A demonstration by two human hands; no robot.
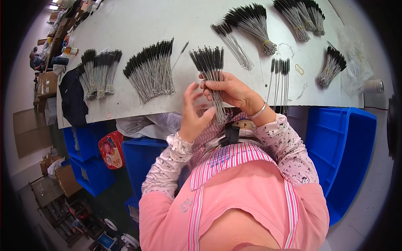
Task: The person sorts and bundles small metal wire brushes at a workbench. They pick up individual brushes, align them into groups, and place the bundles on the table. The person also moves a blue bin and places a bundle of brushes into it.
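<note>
My right hand (232, 91) grips a fanned bunch of thin wire brushes (210, 62) by their twisted metal stems, black bristle tips pointing away from me. My left hand (191, 115) is beside the stems with fingers spread, its fingertips close to the lower part of the bunch and holding nothing that I can see. Both hands hover at the near edge of the white table (138, 25).
Several more brush bunches lie on the table: two on the left (98, 71) (153, 69), others at the back (251, 23) (303, 16) and right (331, 67). A loose rubber band (299, 69) lies there. Blue bins stand below at left (90, 167) and right (341, 146).
</note>
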